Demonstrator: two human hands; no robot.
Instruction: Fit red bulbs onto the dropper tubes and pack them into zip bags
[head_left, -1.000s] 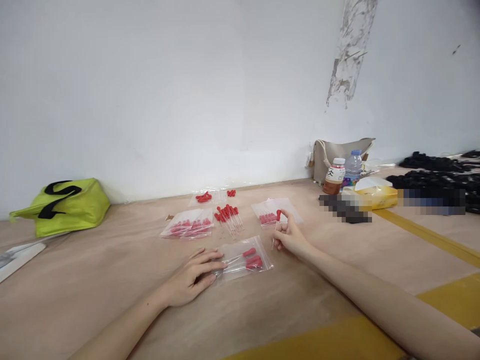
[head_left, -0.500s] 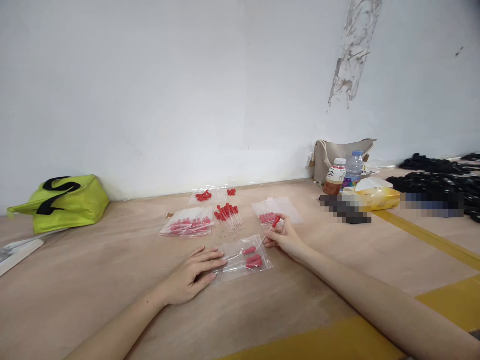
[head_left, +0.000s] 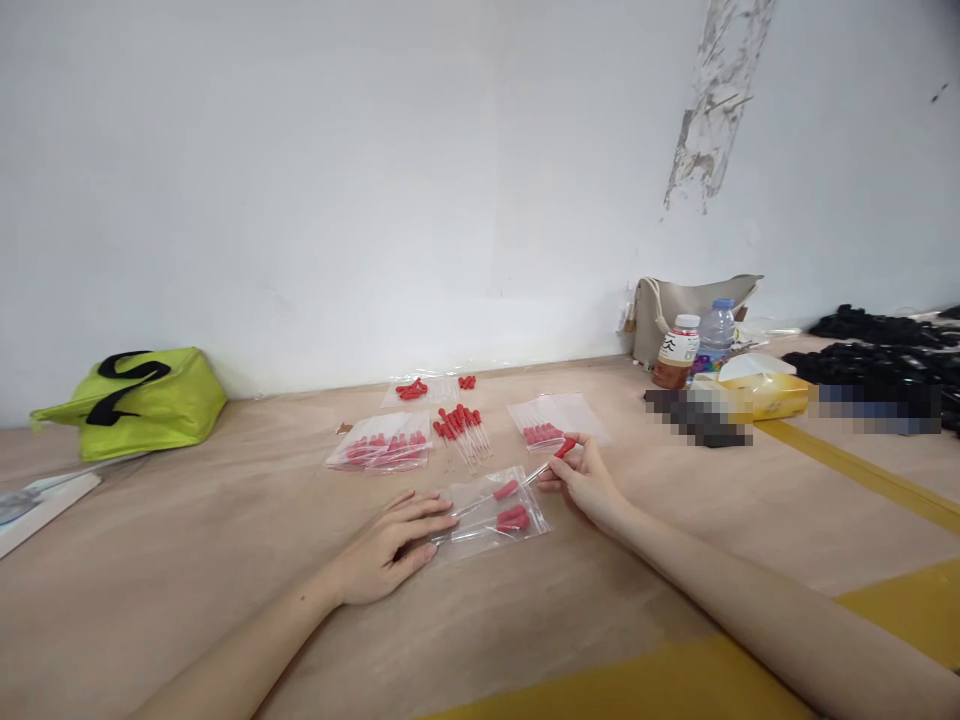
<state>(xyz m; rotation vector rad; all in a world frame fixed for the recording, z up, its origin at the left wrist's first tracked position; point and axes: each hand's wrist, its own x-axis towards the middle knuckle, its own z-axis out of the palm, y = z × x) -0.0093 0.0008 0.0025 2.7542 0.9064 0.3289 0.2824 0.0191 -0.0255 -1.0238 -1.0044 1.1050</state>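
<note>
A clear zip bag lies on the brown table covering, with several glass droppers that have red rubber bulbs inside it. My left hand rests flat on the bag's left end, its fingers apart. Between thumb and fingers of my right hand is another dropper, held by its red bulb. Its thin stem slants down left to the bag's right end; whether the tip is inside I cannot tell. Loose droppers lie in a bunch beyond the bag. Filled bags are stacked to their left.
Another bag with droppers lies behind my right hand. Farther back are loose red bulbs. A lime-green bag stands at left. At right are a drink bottle, a water bottle, a tissue pack and black items.
My right hand has shifted slightly right and down, and the dropper in it now slopes flatter toward the bag's end. My left hand stays on the bag. The view has turned slightly.
</note>
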